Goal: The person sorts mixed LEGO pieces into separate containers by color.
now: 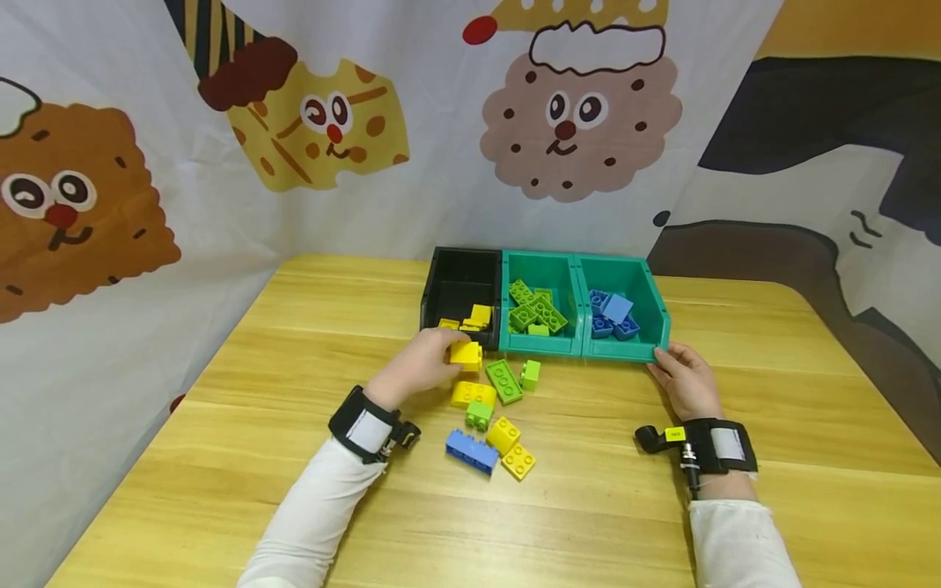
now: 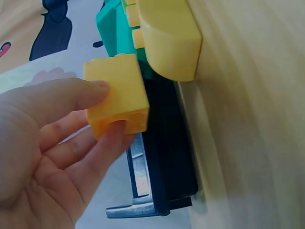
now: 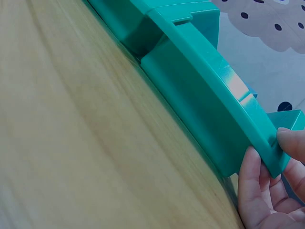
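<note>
My left hand (image 1: 415, 366) pinches a yellow building block (image 1: 466, 357) between thumb and fingers, just in front of the black bin (image 1: 465, 280). In the left wrist view the block (image 2: 116, 86) shows its hollow underside, with a fingertip at that edge. Several yellow blocks (image 1: 481, 315) lie inside the black bin. At the right end of the bin row, my right hand (image 1: 689, 382) grips the front corner of the teal bin (image 1: 647, 294) holding blue blocks (image 1: 616, 309). The right wrist view shows thumb and fingers on either side of that bin's rim (image 3: 233, 112).
Between the two outer bins stands another teal bin (image 1: 540, 265) with green blocks (image 1: 547, 314). Loose on the wooden table (image 1: 588, 457) lie a blue block (image 1: 471, 452), a long green block (image 1: 504, 382) and several other yellow and green ones. A printed cloth (image 1: 441, 212) hangs behind.
</note>
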Tool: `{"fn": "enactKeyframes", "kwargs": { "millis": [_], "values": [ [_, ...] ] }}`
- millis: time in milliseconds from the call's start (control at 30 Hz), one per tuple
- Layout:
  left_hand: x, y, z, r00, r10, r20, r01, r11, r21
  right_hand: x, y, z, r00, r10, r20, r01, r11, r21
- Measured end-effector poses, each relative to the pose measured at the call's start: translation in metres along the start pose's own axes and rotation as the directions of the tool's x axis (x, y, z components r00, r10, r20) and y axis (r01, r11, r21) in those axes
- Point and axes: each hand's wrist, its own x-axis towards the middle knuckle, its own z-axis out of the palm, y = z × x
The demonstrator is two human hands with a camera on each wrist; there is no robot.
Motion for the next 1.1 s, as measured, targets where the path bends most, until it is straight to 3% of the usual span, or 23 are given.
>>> {"fn": "enactKeyframes", "kwargs": {
  "millis": [267,367,700,867,1100],
  "values": [
    [0.004,-0.001,-0.006,0.983,0.022,-0.181,-0.029,0.999,-0.04,0.0,0.001,0.001,1.0,-0.002,0.007,0.001,1.0,0.015],
    [0.009,-0.002,-0.007,0.977,-0.012,-0.214,-0.002,0.998,-0.064,0.0,0.0,0.002,1.0,0.004,0.0,-0.004,1.0,0.007],
    [0.029,-0.015,-0.008,0.953,-0.189,-0.237,0.157,0.976,-0.148,0.0,-0.001,0.004,1.0,0.021,-0.01,-0.021,1.0,0.0],
    [0.039,-0.014,-0.008,0.944,-0.241,-0.223,0.223,0.969,-0.104,0.0,-0.002,0.002,1.0,0.015,-0.006,-0.015,1.0,-0.015],
    [0.057,-0.007,-0.007,0.944,-0.26,-0.204,0.262,0.965,-0.018,0.0,-0.001,0.0,1.0,0.016,-0.009,-0.016,1.0,-0.019]
  ]
}}
